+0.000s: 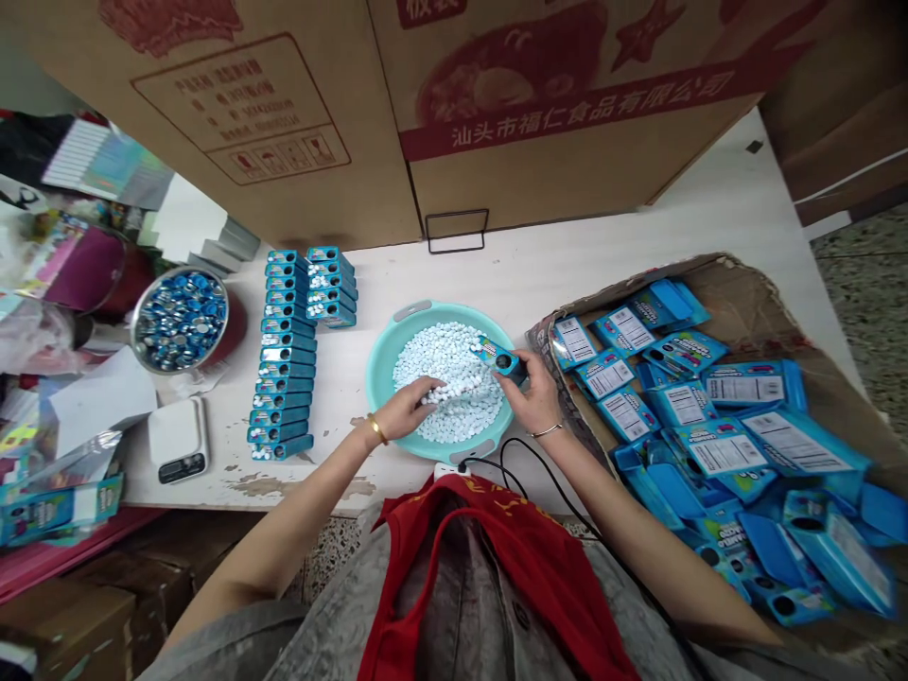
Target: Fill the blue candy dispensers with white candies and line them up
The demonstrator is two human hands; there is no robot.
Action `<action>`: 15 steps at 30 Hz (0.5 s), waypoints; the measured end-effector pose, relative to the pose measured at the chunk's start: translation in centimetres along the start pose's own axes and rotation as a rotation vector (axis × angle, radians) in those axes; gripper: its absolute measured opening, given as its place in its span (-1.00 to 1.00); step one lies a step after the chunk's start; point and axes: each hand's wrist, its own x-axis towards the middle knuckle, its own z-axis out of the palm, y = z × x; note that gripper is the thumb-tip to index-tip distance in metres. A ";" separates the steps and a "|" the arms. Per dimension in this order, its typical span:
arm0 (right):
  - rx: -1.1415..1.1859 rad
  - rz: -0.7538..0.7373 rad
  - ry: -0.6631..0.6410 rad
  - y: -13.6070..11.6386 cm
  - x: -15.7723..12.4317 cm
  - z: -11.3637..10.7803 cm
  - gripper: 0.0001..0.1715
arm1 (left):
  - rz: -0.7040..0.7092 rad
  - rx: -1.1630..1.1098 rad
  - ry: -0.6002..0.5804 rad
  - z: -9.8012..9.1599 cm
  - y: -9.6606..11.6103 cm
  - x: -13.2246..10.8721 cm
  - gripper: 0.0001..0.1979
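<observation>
Table (525,270): box (491,353) in right hand (535,395).

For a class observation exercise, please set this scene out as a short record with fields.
Left hand: at the white pellets; grip unclear
Right hand: holding a blue box over the basin
Basin: turquoise, containing pellets
Left side: two rows of boxes, metal bowl, white scale
Right side: open carton of blue boxes
</observation>
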 end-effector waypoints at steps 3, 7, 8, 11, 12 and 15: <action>-0.034 -0.093 -0.049 -0.1 -0.4 0.8 -0.65 | 0.040 0.121 0.001 -3.7 2.2 -0.7 -0.67; -0.033 -0.197 -0.120 -0.7 -1.1 2.2 -0.60 | 0.003 0.424 -0.139 -6.2 6.3 0.1 -0.68; -0.030 -0.212 -0.132 -0.9 -1.3 2.5 -0.59 | -0.033 0.516 -0.182 -6.4 7.5 0.4 -0.67; -0.013 -0.232 -0.160 -1.3 -1.6 3.1 -0.57 | -0.142 0.759 -0.266 -6.1 11.4 1.3 -0.54; -0.002 -0.236 -0.165 -1.3 -1.7 3.3 -0.57 | -0.161 0.816 -0.275 -5.8 12.6 1.5 -0.50; 0.029 -0.242 -0.166 -1.3 -1.8 3.4 -0.57 | -0.157 0.892 -0.270 -5.5 15.1 1.5 -0.50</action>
